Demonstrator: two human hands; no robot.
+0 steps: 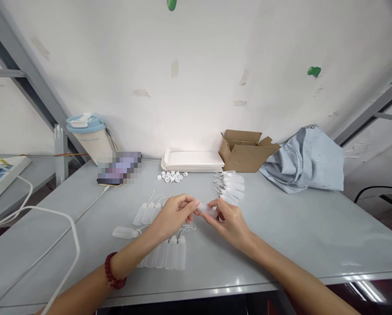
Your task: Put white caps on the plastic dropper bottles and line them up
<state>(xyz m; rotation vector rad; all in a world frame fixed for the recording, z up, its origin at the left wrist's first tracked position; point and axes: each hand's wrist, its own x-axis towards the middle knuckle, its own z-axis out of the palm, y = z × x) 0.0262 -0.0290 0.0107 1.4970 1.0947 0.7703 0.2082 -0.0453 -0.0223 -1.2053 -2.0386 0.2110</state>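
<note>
Between my two hands a small translucent plastic bottle (208, 210) is held above the table. My left hand (179, 210) pinches its neck end, and what exactly lies under those fingertips is hidden. My right hand (228, 218) grips the body of the same bottle. Under and around my left forearm lie rows of similar flat bottles (180, 253) with thin tubes at their tops. One bottle (123, 232) lies sideways to the left. Small white caps (172, 176) are heaped beyond my hands. More bottles with thin tails (233, 187) are stacked to the right.
At the back stand a pile of white trays (194, 161) and an opened cardboard box (248, 156). A grey-blue cloth (309, 162) lies at right. At left are a phone (122, 168), a lidded cup (91, 138) and a white cable (76, 236) crossing the table (281, 245).
</note>
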